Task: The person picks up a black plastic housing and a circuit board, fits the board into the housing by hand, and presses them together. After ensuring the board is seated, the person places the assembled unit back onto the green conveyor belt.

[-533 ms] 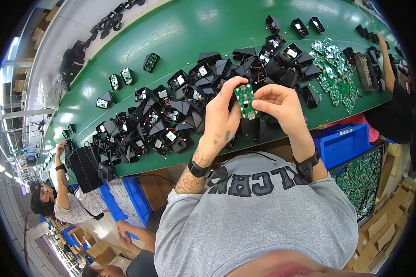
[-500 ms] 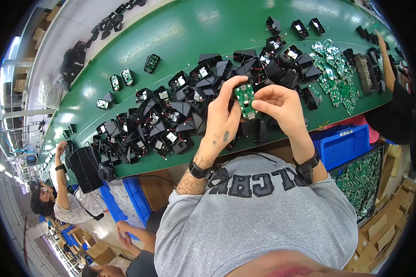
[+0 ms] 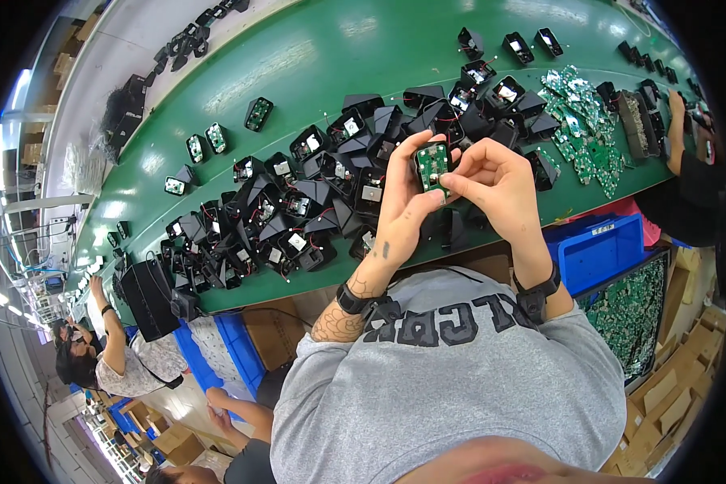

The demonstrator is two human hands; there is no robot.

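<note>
Above the near edge of the bench, a green circuit board [image 3: 432, 165] with white components is held upright between my two hands. My left hand [image 3: 403, 202] is closed around its left side, forefinger at the top and thumb at the lower end. My right hand [image 3: 496, 181] pinches the right edge, thumb tip on the board's face. A dark rim shows around the board; whether that is a black housing beneath it I cannot tell. Behind my hands lies a heap of black plastic housings [image 3: 319, 211] with red wires and silvery parts inside.
Loose green boards [image 3: 585, 133] are piled to the right. A few housings with boards fitted [image 3: 216, 138] stand far left. Right of me are a blue bin [image 3: 601, 260] and a tray of boards [image 3: 633, 319]. Co-workers' arms [image 3: 676, 133] reach over the green bench [image 3: 315, 64].
The board has tilted, and a dark rim now shows around it. My left thumb has moved onto its lower end. The co-worker's hand at the right has come nearer the bench's front.
</note>
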